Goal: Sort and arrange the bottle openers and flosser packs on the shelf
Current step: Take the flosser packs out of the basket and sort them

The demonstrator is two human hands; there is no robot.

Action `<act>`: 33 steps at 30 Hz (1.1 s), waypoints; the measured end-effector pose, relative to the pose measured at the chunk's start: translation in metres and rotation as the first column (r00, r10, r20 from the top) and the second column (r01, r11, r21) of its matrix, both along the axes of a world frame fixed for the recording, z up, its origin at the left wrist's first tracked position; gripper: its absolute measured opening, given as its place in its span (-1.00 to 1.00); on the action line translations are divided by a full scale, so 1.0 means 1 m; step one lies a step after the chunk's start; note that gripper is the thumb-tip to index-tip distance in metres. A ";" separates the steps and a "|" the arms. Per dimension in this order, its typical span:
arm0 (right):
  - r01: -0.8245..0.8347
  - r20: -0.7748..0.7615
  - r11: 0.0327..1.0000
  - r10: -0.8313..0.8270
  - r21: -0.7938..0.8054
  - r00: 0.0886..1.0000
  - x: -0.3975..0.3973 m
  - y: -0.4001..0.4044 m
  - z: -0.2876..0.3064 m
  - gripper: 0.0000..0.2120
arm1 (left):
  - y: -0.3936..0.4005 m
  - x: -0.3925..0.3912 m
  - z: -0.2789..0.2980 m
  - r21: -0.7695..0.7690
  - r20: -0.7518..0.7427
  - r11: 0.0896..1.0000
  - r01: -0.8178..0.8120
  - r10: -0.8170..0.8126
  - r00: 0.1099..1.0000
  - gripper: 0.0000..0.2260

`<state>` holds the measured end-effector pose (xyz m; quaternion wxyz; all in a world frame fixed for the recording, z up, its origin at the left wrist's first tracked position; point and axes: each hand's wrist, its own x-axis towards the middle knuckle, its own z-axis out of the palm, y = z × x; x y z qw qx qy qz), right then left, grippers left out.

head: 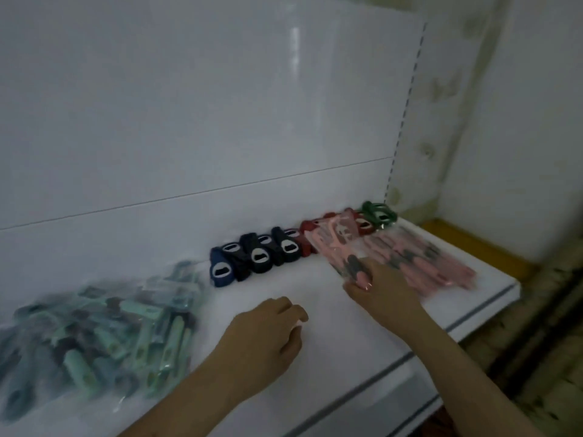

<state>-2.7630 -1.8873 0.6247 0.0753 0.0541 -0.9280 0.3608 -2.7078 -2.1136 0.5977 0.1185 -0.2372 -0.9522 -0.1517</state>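
Note:
A row of bottle openers stands along the back panel of the white shelf [315, 357]: dark blue ones [252, 257], red ones [307, 234] and green ones [377, 212] at the right end. A heap of green flosser packs [104, 329] lies at the left. Pink flosser packs [426, 260] lie spread at the right. My right hand [375, 288] grips one pink flosser pack [339, 244] by its near end, its far end leaning toward the red openers. My left hand [268, 332] hovers over the shelf's middle with loosely curled fingers, holding nothing.
The shelf's front edge [410, 357] runs diagonally below my arms. Its right end [511, 288] stops beside an orange-brown ledge [473, 244] and a stained wall [520, 121]. The white back panel [189, 121] rises behind the openers.

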 end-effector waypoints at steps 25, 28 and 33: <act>-0.109 0.162 0.994 0.110 -0.016 0.981 -0.117 0.249 -0.011 -0.45 | 0.286 -0.107 -0.013 -0.036 0.197 0.974 -0.225 0.228 0.954 -0.03; -0.137 0.146 0.985 0.151 -0.107 0.978 -0.122 0.255 -0.022 -0.52 | 0.300 -0.109 -0.012 -0.069 0.208 0.965 -0.254 0.262 0.942 -0.03; -0.226 0.170 0.957 0.258 -0.183 0.951 -0.131 0.251 -0.028 -0.53 | 0.304 -0.117 -0.016 -0.085 0.168 0.950 -0.302 0.312 0.935 -0.13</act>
